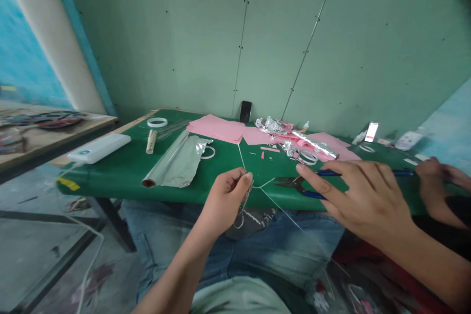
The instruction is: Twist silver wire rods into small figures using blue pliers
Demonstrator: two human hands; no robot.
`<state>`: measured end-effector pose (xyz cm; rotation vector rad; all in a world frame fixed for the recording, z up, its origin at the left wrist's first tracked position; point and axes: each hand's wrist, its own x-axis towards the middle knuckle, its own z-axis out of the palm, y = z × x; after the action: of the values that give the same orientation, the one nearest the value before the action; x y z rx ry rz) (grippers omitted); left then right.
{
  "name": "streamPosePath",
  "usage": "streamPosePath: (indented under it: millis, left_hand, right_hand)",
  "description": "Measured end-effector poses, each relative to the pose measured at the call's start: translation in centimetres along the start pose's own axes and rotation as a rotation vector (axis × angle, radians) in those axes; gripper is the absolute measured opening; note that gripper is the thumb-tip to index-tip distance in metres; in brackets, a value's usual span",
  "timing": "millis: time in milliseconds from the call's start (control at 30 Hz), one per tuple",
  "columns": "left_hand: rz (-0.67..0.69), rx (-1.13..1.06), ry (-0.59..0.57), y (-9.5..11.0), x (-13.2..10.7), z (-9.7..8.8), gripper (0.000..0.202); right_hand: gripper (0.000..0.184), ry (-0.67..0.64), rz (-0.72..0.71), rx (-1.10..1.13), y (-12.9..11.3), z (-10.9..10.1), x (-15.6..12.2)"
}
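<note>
Thin pale wire (242, 156) is pinched between the thumb and fingers of my left hand (232, 191). Several strands branch from the pinch: one sticks up, others stretch right, and a twisted, looped length (253, 217) hangs below over my lap. My right hand (358, 191) is closed around pliers with blue handles, one finger stretched along them. The dark jaws (290, 182) of the pliers point left, a short way from the end of one strand. Part of the handles is hidden behind my right hand.
On the green table (125, 174) lie a foil roll (172, 162), pink paper (217, 128), crumpled foil (274, 125), tape rings (157, 122) and a white power bank (101, 148). A phone (245, 111) leans on the wall. Another person's hands (434, 176) are at the right.
</note>
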<state>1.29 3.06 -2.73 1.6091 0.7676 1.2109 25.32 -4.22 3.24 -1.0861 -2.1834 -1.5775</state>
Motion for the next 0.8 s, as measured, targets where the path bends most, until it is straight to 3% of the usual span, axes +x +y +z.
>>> streamPosePath:
  millis: [267,567,800]
  left_hand:
    - [-0.040,-0.024,0.014,-0.2,0.1,0.2,0.041]
    - [-0.061,-0.015,-0.021,0.0,-0.2,0.4,0.042]
    - [-0.075,0.000,-0.033,0.1,-0.1,0.5,0.042]
  right_hand:
    - [0.083,-0.003,-0.022,0.038,-0.1,-0.4,-0.2]
    - [0.062,-0.008,-0.069,0.030,-1.0,-0.3,0.6]
    - [0.060,-0.072,-0.094,0.075,-0.8,-0.2,0.2]
